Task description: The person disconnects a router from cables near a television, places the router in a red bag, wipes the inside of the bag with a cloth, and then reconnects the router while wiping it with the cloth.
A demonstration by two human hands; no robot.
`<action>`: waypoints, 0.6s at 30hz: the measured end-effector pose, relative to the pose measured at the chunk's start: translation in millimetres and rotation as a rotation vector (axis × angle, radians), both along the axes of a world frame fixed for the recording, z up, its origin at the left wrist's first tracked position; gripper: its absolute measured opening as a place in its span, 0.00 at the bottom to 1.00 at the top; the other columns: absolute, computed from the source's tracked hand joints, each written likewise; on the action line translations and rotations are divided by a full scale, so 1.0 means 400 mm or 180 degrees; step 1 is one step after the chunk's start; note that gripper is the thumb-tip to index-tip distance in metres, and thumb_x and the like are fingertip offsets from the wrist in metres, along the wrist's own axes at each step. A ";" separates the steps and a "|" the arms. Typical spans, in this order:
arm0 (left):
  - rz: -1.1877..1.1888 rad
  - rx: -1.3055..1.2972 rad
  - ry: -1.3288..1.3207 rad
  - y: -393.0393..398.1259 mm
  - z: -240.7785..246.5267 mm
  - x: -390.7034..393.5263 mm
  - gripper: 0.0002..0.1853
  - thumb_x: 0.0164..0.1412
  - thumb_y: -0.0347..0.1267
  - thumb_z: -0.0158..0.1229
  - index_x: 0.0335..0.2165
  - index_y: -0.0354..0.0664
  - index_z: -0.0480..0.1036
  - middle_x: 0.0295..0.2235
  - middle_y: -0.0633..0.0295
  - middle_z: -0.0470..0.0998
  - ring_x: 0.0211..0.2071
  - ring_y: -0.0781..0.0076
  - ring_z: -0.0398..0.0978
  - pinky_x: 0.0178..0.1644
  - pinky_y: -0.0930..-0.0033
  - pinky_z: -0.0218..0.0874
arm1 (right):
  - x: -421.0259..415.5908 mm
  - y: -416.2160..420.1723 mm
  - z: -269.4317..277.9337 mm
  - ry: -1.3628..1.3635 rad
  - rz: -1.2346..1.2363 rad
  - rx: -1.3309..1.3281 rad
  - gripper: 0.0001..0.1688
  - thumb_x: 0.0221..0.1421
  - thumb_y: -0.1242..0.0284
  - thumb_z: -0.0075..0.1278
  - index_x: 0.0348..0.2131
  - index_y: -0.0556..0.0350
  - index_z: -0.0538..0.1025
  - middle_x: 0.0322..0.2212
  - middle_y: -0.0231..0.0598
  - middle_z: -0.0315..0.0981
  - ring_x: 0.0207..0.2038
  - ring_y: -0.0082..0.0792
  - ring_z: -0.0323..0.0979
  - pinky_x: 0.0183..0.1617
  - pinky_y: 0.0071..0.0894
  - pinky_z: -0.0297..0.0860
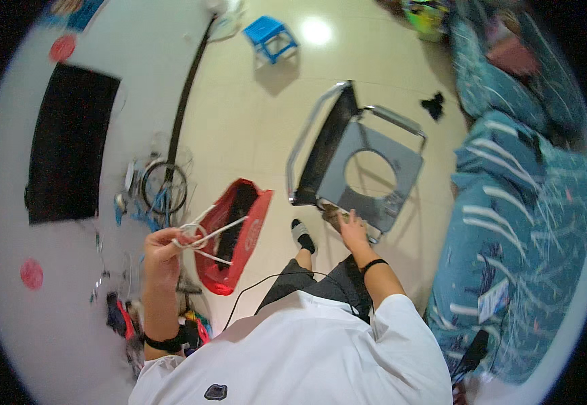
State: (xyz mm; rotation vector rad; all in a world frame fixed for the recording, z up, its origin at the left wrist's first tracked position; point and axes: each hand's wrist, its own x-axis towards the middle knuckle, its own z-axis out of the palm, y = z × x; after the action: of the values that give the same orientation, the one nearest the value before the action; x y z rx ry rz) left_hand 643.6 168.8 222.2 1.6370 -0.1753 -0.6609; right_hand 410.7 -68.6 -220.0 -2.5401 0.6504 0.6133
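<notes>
My left hand grips the white cord handles of a red gift bag. The bag hangs with its mouth facing up, and something dark shows inside. In front of me stands a metal-framed commode chair with a grey seat board that has a large round hole. My right hand is on the chair's near armrest, which looks brown and worn; its fingers lie over the bar.
A blue plastic stool stands farther off on the tiled floor. To the right runs a sofa under a teal patterned cover. A small bicycle leans near the left wall, below a wall-mounted television. A black item lies on the floor.
</notes>
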 end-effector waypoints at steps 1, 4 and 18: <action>0.0008 0.0108 -0.0040 0.014 -0.019 -0.003 0.02 0.47 0.21 0.60 0.24 0.31 0.76 0.25 0.51 0.79 0.28 0.61 0.79 0.40 0.59 0.71 | 0.015 -0.001 -0.035 0.0175 0.0034 0.0005 0.45 0.55 0.71 0.51 0.66 0.39 0.47 0.63 0.57 0.45 0.56 0.58 0.62 0.57 0.59 0.62; 0.0162 0.0291 0.0036 0.040 -0.062 -0.011 0.02 0.48 0.21 0.60 0.22 0.31 0.76 0.24 0.53 0.80 0.28 0.65 0.79 0.39 0.66 0.69 | 0.020 0.006 -0.110 0.0180 0.0360 -0.0243 0.37 0.56 0.71 0.49 0.62 0.49 0.56 0.54 0.54 0.62 0.51 0.53 0.68 0.51 0.59 0.67; -0.0954 0.0320 0.0502 -0.102 -0.091 0.122 0.06 0.52 0.23 0.62 0.28 0.28 0.79 0.25 0.57 0.80 0.27 0.73 0.77 0.34 0.73 0.69 | -0.002 -0.136 0.365 -0.1499 -0.2706 0.2769 0.18 0.57 0.73 0.52 0.46 0.61 0.72 0.32 0.34 0.74 0.32 0.27 0.70 0.36 0.28 0.67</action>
State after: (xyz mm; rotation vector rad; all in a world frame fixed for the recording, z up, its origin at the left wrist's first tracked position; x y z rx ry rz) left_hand 692.5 128.1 185.7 1.6615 -0.2796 -1.0383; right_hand 409.8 -123.1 -74.2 -1.3344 0.9224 -0.0395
